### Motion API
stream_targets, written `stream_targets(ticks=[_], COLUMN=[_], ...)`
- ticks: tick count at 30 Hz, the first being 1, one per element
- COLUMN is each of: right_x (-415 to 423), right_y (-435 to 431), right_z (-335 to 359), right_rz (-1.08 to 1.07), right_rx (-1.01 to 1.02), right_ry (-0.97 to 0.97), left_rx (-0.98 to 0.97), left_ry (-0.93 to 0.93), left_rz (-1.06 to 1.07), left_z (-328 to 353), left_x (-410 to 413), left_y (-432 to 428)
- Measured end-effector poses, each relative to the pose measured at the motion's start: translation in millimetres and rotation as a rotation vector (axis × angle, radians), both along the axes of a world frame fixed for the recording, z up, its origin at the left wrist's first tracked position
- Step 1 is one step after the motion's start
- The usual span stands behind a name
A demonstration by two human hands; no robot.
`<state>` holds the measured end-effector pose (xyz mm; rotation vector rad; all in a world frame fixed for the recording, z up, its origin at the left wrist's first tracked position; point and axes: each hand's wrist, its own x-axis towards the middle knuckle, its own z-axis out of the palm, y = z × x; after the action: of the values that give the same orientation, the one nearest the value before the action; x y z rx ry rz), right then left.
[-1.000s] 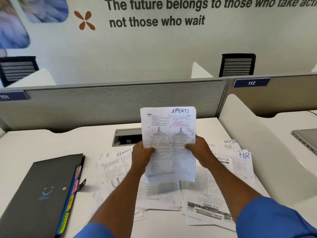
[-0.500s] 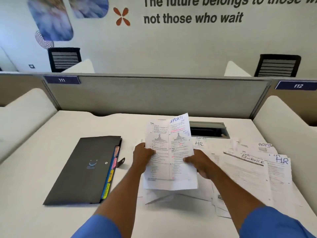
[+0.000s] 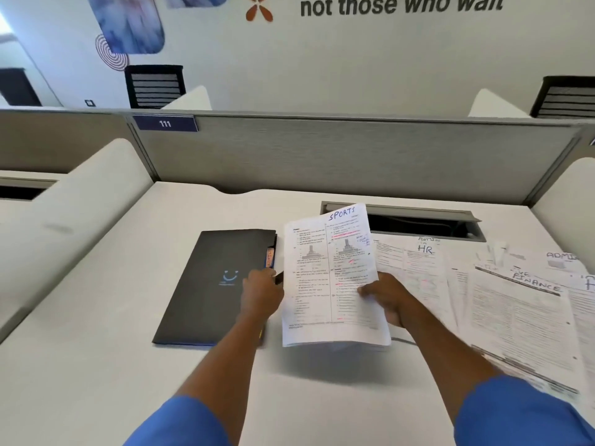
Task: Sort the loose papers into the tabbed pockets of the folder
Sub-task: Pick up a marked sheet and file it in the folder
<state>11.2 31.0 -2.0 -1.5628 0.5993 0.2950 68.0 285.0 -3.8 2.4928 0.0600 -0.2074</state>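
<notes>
A dark grey folder (image 3: pixel 206 284) lies shut on the white desk (image 3: pixel 96 365), with coloured tabs (image 3: pixel 269 257) showing along its right edge. My right hand (image 3: pixel 386 297) pinches the right edge of a small stack of sheets marked SPORTS (image 3: pixel 322 278) and holds it upright just right of the folder. My left hand (image 3: pixel 260 294) is over the folder's right edge, by the tabs and the clasp strap; its fingers are hidden, so I cannot tell what they hold. Loose papers marked HR (image 3: pixel 421 268), FINANCE (image 3: pixel 521 317) and ADMIN (image 3: pixel 560 257) are spread on the desk to the right.
An open cable slot (image 3: pixel 418 223) is set in the desk behind the papers. A grey partition (image 3: pixel 322 162) closes the back, and white curved dividers (image 3: pixel 80 204) stand at both sides. Black chairs (image 3: pixel 154 86) are beyond the partition.
The SPORTS sheets have moved left and down, close to the folder. My left hand has shifted off the sheets' left edge to the folder's tabbed edge. The view has swung left.
</notes>
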Motion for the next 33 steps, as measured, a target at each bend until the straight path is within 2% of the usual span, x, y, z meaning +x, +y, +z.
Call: stream_targets(ticks=[5, 8, 11, 18, 26, 33], right_x=[1.5, 4.1, 4.4, 9.8, 20.2, 31.4], right_y=[18.9, 21.6, 21.3, 20.9, 17.8, 16.9], right_z=[-13.3, -17.8, -25.7, -39.0, -45.5, -52.6], right_rz=[0.004, 0.026, 0.045, 0.023, -0.003, 0.000], right_rx=[-0.046, -0.057, -0.088, -0.015, 0.012, 0.042], right_ry=[0.021, 0.029, 0.039, 0.040, 0.037, 0.025], left_rx=[0.356, 0.444, 0.428, 0.310, 0.264, 0.302], left_ry=[0.038, 0.072, 0.107, 0.165, 0.103, 0.071], left_rz=[-0.059, -0.050, -0.051, -0.118, -0.107, -0.095], left_z=[-22.6, -33.9, -45.3, -60.8, -68.4, -70.9], left_x=[-8.0, -9.2, -7.8, -2.3, 15.2, 27.0], left_y=[35.2, 46.8, 52.8, 55.1, 55.2, 48.7])
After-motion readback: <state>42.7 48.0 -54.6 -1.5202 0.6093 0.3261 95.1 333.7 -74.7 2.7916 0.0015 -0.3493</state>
